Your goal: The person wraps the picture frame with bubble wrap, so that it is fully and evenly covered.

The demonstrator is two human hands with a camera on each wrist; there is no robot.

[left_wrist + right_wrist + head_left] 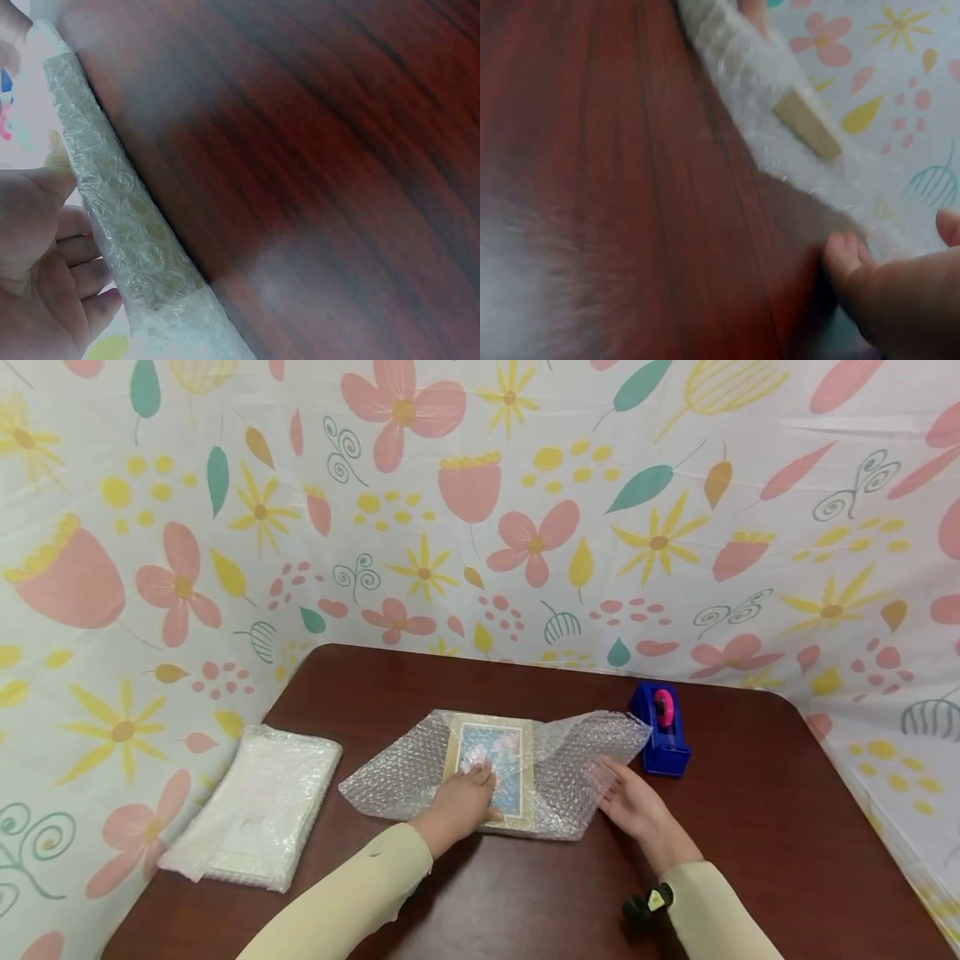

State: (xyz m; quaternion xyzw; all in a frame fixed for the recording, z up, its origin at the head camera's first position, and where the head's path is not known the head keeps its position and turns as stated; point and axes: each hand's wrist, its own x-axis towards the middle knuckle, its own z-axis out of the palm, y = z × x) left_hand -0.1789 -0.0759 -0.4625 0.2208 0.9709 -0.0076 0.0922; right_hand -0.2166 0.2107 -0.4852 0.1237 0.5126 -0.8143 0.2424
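Note:
A framed picture (513, 781) with a light frame and pink flowers on blue lies on a sheet of bubble wrap (566, 764). My left hand (462, 799) rests on the picture, its fingers laid across the front. In the left wrist view, the bubble-wrapped edge (120, 187) runs beside the palm. At the wrap's right side, my right hand (633, 806) touches the raised flap with extended fingers. The right wrist view has thumb and fingers (844, 255) apart at the wrap's edge, and a bare frame corner (808, 124) among the plastic.
A blue tape dispenser (662, 731) with a pink core stands right of the wrap, close behind the right hand. On the left of the dark wooden table (525, 902) lies another bubble-wrapped flat package (258, 806). A flower-patterned cloth (480, 527) hangs behind the table.

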